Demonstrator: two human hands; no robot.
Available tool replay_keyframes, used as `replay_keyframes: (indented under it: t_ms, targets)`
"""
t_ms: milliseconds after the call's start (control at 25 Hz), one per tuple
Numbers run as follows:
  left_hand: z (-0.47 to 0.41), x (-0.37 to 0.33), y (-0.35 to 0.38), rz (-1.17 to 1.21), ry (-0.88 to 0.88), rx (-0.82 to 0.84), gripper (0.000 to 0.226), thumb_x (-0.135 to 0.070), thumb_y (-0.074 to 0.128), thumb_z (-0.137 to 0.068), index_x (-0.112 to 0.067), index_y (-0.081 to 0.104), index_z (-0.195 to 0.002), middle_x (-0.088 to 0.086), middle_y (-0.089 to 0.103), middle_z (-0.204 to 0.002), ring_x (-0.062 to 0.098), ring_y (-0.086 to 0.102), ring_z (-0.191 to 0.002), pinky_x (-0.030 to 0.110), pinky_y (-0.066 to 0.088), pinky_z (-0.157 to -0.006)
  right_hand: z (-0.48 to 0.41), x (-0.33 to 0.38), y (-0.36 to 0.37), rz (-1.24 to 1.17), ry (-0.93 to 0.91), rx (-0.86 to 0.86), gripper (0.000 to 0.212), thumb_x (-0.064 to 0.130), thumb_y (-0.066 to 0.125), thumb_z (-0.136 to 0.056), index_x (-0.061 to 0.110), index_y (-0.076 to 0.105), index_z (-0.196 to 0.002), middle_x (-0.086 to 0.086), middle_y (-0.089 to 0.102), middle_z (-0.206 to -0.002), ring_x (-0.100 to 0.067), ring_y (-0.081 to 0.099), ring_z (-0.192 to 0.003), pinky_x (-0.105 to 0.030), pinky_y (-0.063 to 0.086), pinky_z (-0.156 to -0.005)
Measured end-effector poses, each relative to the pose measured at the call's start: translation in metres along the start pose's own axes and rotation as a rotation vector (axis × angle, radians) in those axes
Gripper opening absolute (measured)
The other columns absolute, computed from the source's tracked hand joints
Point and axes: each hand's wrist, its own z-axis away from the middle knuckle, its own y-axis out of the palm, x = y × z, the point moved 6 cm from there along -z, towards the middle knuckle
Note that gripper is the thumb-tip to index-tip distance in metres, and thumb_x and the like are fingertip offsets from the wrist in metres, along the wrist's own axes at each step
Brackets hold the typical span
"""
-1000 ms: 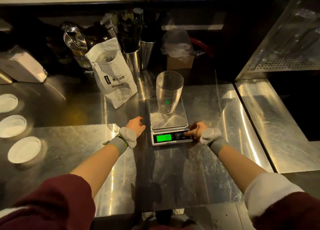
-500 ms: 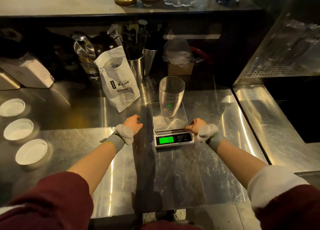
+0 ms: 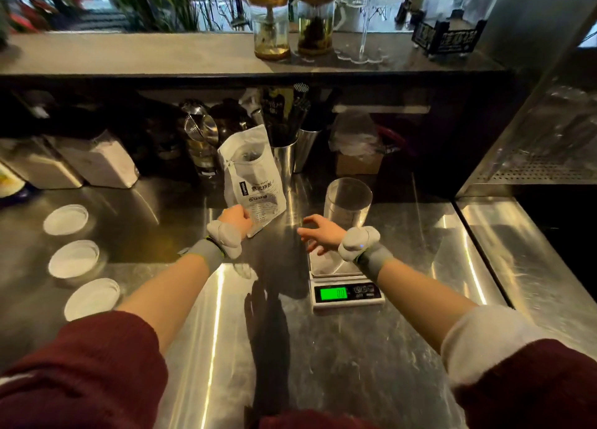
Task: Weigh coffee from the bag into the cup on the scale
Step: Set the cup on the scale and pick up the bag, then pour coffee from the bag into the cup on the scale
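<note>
Since the earlier frames, both hands have been moved up the frame from the front of the scale toward the bag. The left hand (image 3: 234,218) is now laid against the lower left corner of the coffee bag (image 3: 255,176), left of centre. Its fingers are hidden behind the hand, so whether the bag is yet gripped cannot be told. The right hand (image 3: 321,231) is held open at centre, fingers spread and pointed left toward the bag, with nothing in it. It is seen in front of the left part of the scale's plate.

The bag is stood upright on the steel counter (image 3: 355,364), its top open, well apart from the cup. The clear cup (image 3: 347,199) is set upright on the scale (image 3: 348,294), right of centre, and appears empty. Zero is shown on the green display.

The step in hand is judged to be the taking up of the bag; no coffee has yet been poured. Next, a firm hold with both hands would be needed, then a lift and a slow tilt over the cup's mouth while the display is watched.

Three white lids (image 3: 66,219) are laid down the left edge of the frame.
</note>
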Motion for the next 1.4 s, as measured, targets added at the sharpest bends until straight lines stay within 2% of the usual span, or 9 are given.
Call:
replay_keyframes:
  t_ms: [280,400,480,640,720,840,960,1120,1400]
  targets:
    - [-0.032,0.006,-0.053,0.089,-0.048,-0.093,0.045,-0.024,0.058,-0.087,0.003,0.046,-0.121,0.022,0.054,-0.125,0.037,0.052,-0.116,0.044,0.042,-0.096,-0.047,0.077,-0.002,0.047,-0.093,-0.153,0.077,0.019,0.061,-0.09,0.009,0.014,-0.15,-0.011,0.05,-0.116,-0.014,0.056,-0.083,-0.024,0.047,-0.069]
    - [-0.041,-0.004,-0.068,0.104,0.052,-0.14,0.027,-0.025,0.062,-0.086,-0.005,0.056,-0.069,0.011,0.057,-0.073,0.024,0.054,-0.069,0.033,0.043,-0.062,-0.052,0.115,-0.013,0.12,-0.157,-0.208,0.067,0.008,0.057,-0.091,0.002,0.021,-0.148,-0.018,0.042,-0.145,-0.033,0.043,-0.132,-0.037,0.034,-0.109]
    - [-0.043,-0.007,-0.074,0.134,0.083,-0.186,0.037,-0.026,0.065,-0.084,-0.012,0.047,-0.055,0.005,0.049,-0.06,0.02,0.048,-0.063,0.03,0.039,-0.06,-0.061,0.135,-0.023,0.134,-0.183,-0.243,0.056,0.001,0.05,-0.093,-0.001,0.028,-0.145,-0.019,0.04,-0.146,-0.033,0.039,-0.136,-0.034,0.031,-0.11]
    - [-0.045,-0.011,-0.07,0.239,0.199,-0.19,0.01,-0.018,0.066,-0.082,-0.008,0.067,-0.08,0.006,0.059,-0.072,0.022,0.052,-0.078,0.036,0.044,-0.075,-0.077,0.143,-0.021,0.181,-0.152,-0.244,0.054,-0.001,0.04,-0.095,0.007,0.026,-0.147,-0.017,0.042,-0.144,-0.033,0.042,-0.133,-0.035,0.035,-0.108]
    - [-0.046,-0.013,-0.07,0.268,0.219,-0.197,0.017,-0.013,0.063,-0.084,-0.006,0.062,-0.069,0.005,0.052,-0.059,0.022,0.048,-0.07,0.032,0.039,-0.069,-0.079,0.142,-0.022,0.167,-0.155,-0.253,0.048,0.001,0.042,-0.096,0.005,0.034,-0.143,-0.019,0.048,-0.139,-0.033,0.048,-0.127,-0.035,0.04,-0.101]
    - [-0.049,-0.017,-0.07,0.259,0.202,-0.251,0.044,-0.01,0.057,-0.087,-0.009,0.04,-0.047,0.008,0.037,-0.049,0.024,0.037,-0.061,0.033,0.034,-0.064,-0.08,0.137,-0.032,0.164,-0.139,-0.314,0.036,0.003,0.049,-0.093,-0.001,0.051,-0.128,-0.021,0.059,-0.127,-0.035,0.055,-0.119,-0.037,0.045,-0.099]
    - [-0.049,-0.027,-0.07,0.274,0.236,-0.251,0.029,-0.01,0.055,-0.088,-0.005,0.052,-0.06,0.018,0.051,-0.062,0.026,0.048,-0.067,0.043,0.047,-0.072,-0.079,0.128,-0.045,0.1,-0.121,-0.356,0.026,0.005,0.05,-0.092,-0.003,0.058,-0.116,-0.02,0.062,-0.105,-0.039,0.059,-0.113,-0.046,0.046,-0.1]
    - [-0.042,-0.05,-0.071,0.26,0.318,-0.263,0.033,-0.012,0.056,-0.088,-0.007,0.05,-0.057,0.018,0.052,-0.065,0.026,0.053,-0.069,0.041,0.047,-0.07,-0.067,0.12,-0.067,0.029,-0.118,-0.395,0.006,0.007,0.051,-0.094,0.008,0.052,-0.088,-0.026,0.064,-0.112,-0.039,0.061,-0.111,-0.048,0.048,-0.098]
    - [-0.02,-0.104,-0.081,0.287,0.412,-0.314,0.031,-0.013,0.057,-0.088,-0.001,0.053,-0.06,0.019,0.051,-0.063,0.027,0.05,-0.066,0.033,0.036,-0.063,-0.034,0.115,-0.116,-0.112,-0.177,-0.531,0.017,0.005,0.052,-0.091,0.003,0.061,-0.105,-0.022,0.065,-0.115,-0.037,0.061,-0.109,-0.048,0.049,-0.097]
